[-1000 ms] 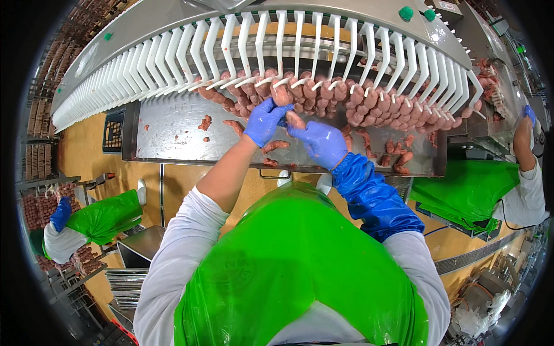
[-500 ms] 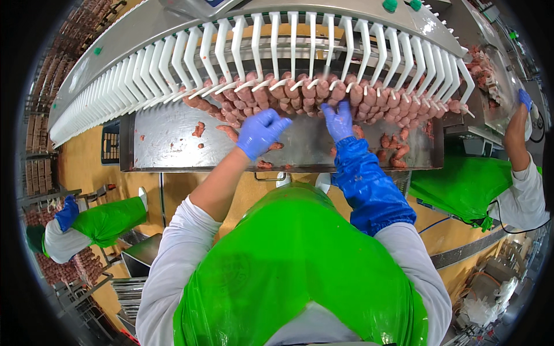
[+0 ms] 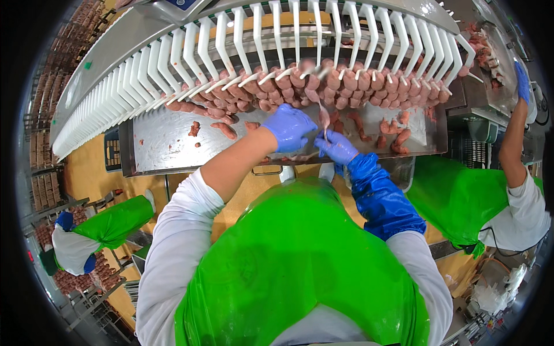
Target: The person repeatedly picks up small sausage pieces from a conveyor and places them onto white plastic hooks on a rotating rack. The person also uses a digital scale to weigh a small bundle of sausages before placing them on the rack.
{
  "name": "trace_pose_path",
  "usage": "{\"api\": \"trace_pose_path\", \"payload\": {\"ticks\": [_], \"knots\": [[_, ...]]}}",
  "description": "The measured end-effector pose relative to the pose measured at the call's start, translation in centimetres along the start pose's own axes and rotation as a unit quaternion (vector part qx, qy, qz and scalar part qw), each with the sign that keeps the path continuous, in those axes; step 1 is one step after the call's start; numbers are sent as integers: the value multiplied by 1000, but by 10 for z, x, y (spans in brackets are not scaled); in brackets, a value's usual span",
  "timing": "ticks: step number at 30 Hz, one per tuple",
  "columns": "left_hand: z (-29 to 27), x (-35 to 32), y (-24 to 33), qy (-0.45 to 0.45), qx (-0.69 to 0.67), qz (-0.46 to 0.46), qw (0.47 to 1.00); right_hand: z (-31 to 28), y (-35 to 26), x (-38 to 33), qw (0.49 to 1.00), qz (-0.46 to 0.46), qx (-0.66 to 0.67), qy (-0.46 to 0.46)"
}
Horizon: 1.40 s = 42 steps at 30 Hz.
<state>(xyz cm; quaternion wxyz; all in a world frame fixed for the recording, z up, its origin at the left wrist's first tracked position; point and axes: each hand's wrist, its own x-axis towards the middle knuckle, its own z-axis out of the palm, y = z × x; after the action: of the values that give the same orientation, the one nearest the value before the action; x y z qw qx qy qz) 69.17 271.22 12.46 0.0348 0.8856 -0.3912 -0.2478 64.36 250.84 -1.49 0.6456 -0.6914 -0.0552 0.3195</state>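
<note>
Head view, looking down. White hooks (image 3: 220, 37) are curving overhead from 9 to 2 o'clock above a metal tray (image 3: 167, 144). Pink sausage links (image 3: 346, 91) are hanging in thick loops from about 10 to 2 o'clock, while the row of hooks is running on toward 9.

At 1 o'clock, a limp, stretched casing (image 3: 325, 118) is trailing down from the links. At 2 o'clock, the gloved right hand (image 3: 337, 149) is pinching its lower end. At 12 o'clock, just beside it, the gloved left hand (image 3: 288, 128) is hovering over the tray with its fingers curling; whether they are closing on anything cannot be told.

Judging by how things are lying, the hanging part is looking well along, with only this slack length in hand seeming left to deal with. Loose pieces (image 3: 399, 139) are lying in the tray between 2 and 3 o'clock, with others near 10; whether they are counting as leftovers is unclear.
</note>
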Motion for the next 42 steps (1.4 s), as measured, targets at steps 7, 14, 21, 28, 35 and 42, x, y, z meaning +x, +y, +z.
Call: {"api": "trace_pose_path", "payload": {"ticks": [7,14,21,28,35,42], "knots": [[18,25,14,242,-118,59,961,-41,-70,-33,993,-50,-93,-59],[-37,48,28,-95,-255,11,962,-77,-106,-52,913,-193,-359,14],[4,45,12,-68,-338,34,938,-98,-56,-33,757,-54,-650,29],[-35,-20,-1,29,-354,-78,931,-201,107,-48,651,-45,-715,251],[-36,-21,47,249,-58,-69,964,-8,-86,0,934,-223,-278,7],[-98,-57,36,404,-209,0,891,0,-153,4,894,-394,-209,-42]]}}
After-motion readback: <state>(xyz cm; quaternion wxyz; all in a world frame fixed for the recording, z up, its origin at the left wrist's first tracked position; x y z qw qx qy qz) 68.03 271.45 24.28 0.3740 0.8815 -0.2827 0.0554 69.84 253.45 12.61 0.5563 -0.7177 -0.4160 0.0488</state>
